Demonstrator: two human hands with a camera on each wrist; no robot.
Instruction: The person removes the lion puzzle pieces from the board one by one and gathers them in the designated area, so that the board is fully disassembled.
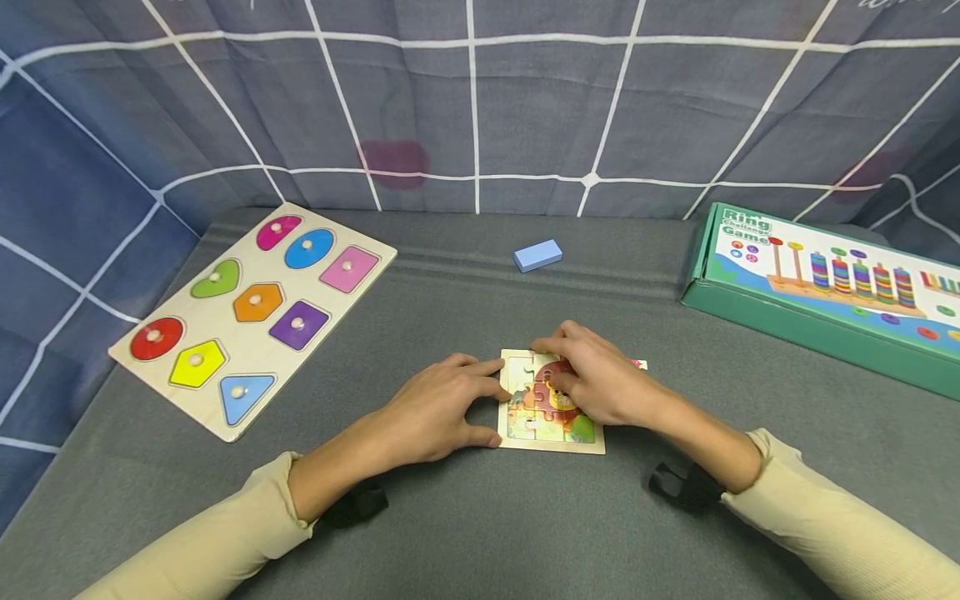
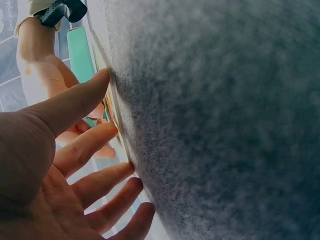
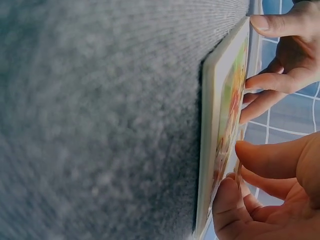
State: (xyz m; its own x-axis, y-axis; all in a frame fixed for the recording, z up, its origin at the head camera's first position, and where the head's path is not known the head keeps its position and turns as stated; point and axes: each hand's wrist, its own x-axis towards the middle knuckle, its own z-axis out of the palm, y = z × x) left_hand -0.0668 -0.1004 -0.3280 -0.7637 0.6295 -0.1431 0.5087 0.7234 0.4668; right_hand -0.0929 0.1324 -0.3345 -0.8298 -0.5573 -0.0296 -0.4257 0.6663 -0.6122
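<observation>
A small wooden jigsaw puzzle (image 1: 551,447) lies flat on the grey table, its joined pieces showing a brown-maned cartoon animal. My left hand (image 1: 442,408) rests at the puzzle's left edge, with fingers spread and fingertips right at the frame; the left wrist view shows them fairly straight. Over the upper right part of the puzzle, my right hand (image 1: 600,379) covers some of the picture. In the right wrist view, its thumb and fingers pinch a thin puzzle piece (image 3: 238,162) just above the board. A reddish, light-edged flat bit (image 1: 640,364) shows beyond that hand, mostly hidden.
At the left lies a wooden shape board (image 1: 247,350) with colourful knobbed shapes. A light blue block (image 1: 537,256) sits behind the puzzle. The green Ring Challenge Game box (image 1: 810,333) stands at the right. A blue-grey checked cloth (image 1: 540,108) hangs along the back.
</observation>
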